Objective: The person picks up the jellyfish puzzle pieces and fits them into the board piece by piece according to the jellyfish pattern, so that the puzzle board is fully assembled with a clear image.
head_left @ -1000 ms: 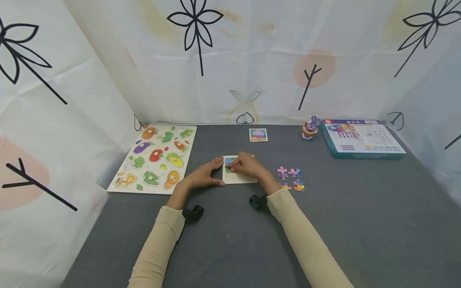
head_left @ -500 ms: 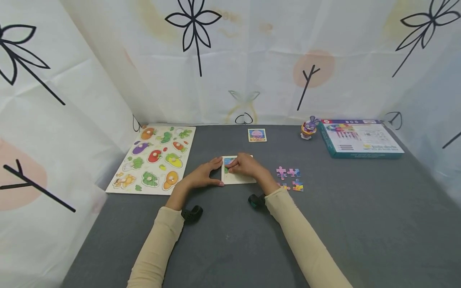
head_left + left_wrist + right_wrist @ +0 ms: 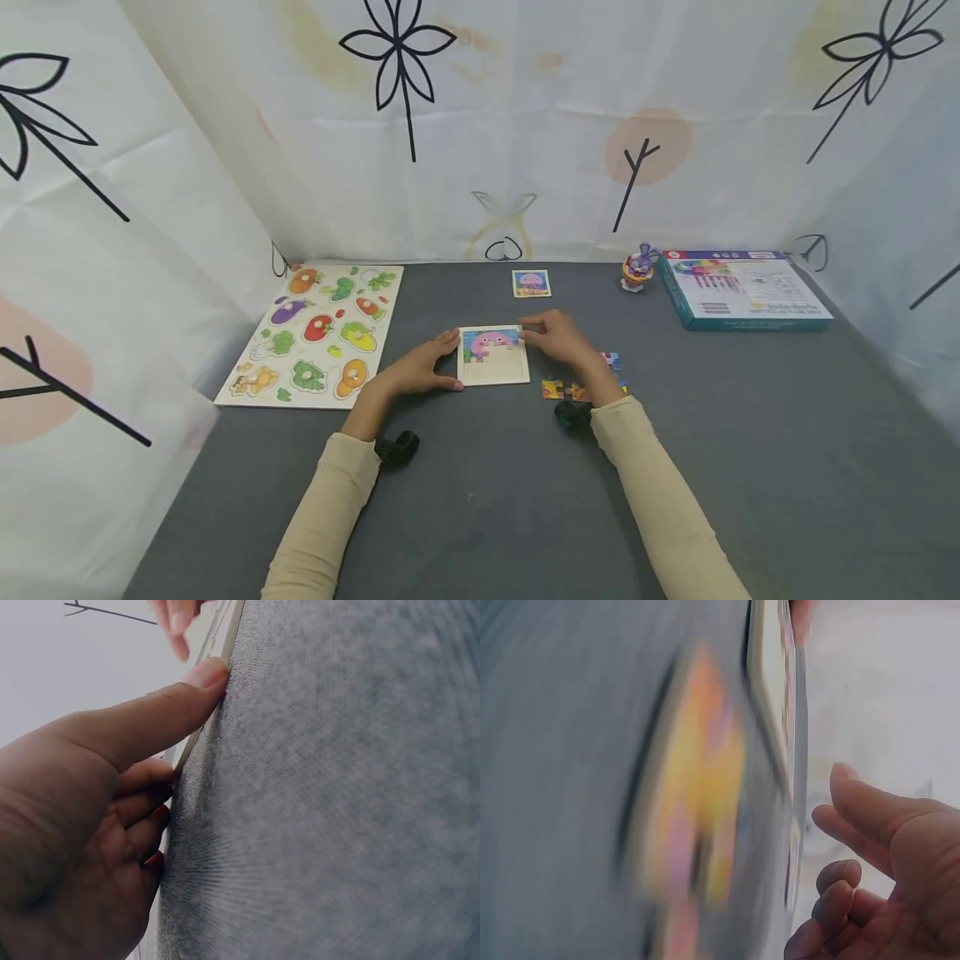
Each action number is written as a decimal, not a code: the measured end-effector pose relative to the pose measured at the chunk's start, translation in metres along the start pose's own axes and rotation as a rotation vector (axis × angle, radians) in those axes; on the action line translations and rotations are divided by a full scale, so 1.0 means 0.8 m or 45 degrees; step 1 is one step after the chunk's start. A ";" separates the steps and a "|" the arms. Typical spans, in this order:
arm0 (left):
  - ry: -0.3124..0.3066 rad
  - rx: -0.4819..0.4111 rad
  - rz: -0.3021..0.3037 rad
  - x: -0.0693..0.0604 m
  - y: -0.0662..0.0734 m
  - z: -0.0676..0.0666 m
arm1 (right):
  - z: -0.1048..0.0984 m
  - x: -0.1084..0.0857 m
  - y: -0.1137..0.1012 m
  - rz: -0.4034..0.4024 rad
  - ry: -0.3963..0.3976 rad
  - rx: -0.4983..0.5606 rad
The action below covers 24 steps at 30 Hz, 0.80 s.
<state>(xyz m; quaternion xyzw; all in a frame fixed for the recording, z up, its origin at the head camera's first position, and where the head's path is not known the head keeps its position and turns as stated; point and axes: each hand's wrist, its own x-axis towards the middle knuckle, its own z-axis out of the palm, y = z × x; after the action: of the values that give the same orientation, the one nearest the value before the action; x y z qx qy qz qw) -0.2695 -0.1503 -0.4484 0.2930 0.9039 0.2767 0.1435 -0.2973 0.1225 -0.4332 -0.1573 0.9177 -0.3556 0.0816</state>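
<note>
Head view: a shallow puzzle tray (image 3: 495, 377) lies flat near the middle of the grey table (image 3: 480, 500), between the two hands. The left hand (image 3: 422, 368) spans the tray's left edge, fingers and thumb extended, with the thumb at the near left corner and the fingertips at the far left corner; the left wrist view shows the thumb resting against the edge. The right hand (image 3: 561, 337) is at the tray's far right corner, fingers loosely bent, with nothing visible between them; whether the fingertips touch the rim I cannot tell.

Half a second earlier the right hand covers the middle of the tray; now it is drawn back to that corner, exposing a pink figure on blue in the assembled pieces (image 3: 491, 340). The left hand keeps its place.

In the tray, these pieces fill the far part and reach nearer along the left side, while the near part shows bare, pale base. Loose pieces (image 3: 552, 389) lie beyond the tray's near right corner, some hidden by the right forearm and blurred in the right wrist view. At the table's far right corner is a closed box (image 3: 750, 296), with a small figurine (image 3: 637, 268) just beside it. A picture card (image 3: 531, 283) lies near the far edge, and a vegetable board (image 3: 307, 399) occupies the far left corner.
</note>
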 end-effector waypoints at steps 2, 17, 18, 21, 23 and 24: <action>-0.004 0.009 0.022 0.002 0.001 0.001 | -0.015 -0.011 0.014 0.049 0.038 -0.024; -0.012 0.004 0.080 -0.001 -0.001 0.001 | -0.073 -0.070 0.077 0.167 -0.037 0.081; -0.010 0.003 0.084 -0.001 -0.001 0.001 | -0.074 -0.071 0.078 0.159 -0.060 0.086; -0.017 0.000 0.095 -0.001 0.001 0.001 | -0.074 -0.074 0.082 0.168 -0.113 0.102; -0.024 0.001 0.092 0.000 0.001 0.002 | -0.073 -0.077 0.082 0.172 -0.120 0.102; -0.024 -0.006 0.089 0.001 0.002 0.002 | -0.073 -0.078 0.082 0.173 -0.120 0.107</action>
<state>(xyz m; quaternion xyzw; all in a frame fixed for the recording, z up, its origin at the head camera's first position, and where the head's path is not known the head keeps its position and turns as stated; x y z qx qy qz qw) -0.2687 -0.1482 -0.4491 0.3265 0.8911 0.2808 0.1430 -0.2696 0.2266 -0.4328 -0.1077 0.9056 -0.3799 0.1550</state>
